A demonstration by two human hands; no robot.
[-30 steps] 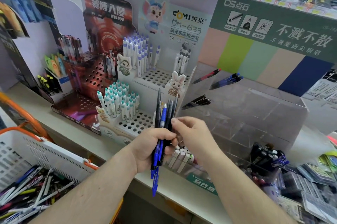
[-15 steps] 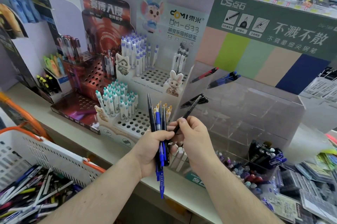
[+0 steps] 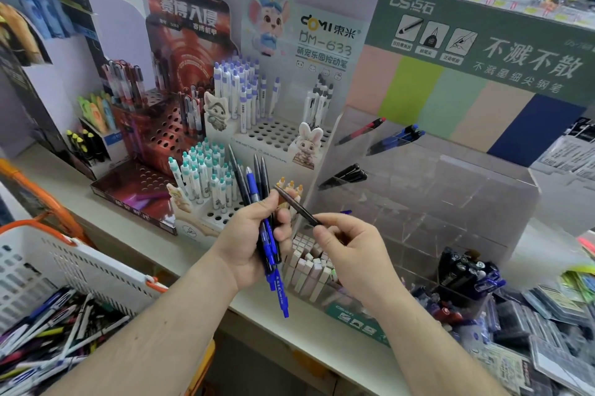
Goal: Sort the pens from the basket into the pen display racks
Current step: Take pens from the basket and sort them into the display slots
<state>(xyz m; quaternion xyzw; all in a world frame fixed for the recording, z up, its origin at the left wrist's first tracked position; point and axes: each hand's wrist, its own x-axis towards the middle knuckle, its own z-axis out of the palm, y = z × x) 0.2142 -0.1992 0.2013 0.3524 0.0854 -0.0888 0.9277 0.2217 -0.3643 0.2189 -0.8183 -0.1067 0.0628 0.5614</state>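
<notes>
Slim black plastic pen (image 3: 297,206), pinched at its lower end by the right hand (image 3: 349,246), tilts beside the blue-and-black pen bundle (image 3: 261,202) fisted upright in the left hand (image 3: 249,242), above the shelf.

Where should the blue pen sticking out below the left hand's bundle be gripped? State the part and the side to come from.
Grip the blue pen by its free lower barrel, coming from the right and below with the right hand. That end juts clear under the left hand, while its upper half is packed among the dark pens. The right hand now pinches a single dark pen, so place that first.
</notes>
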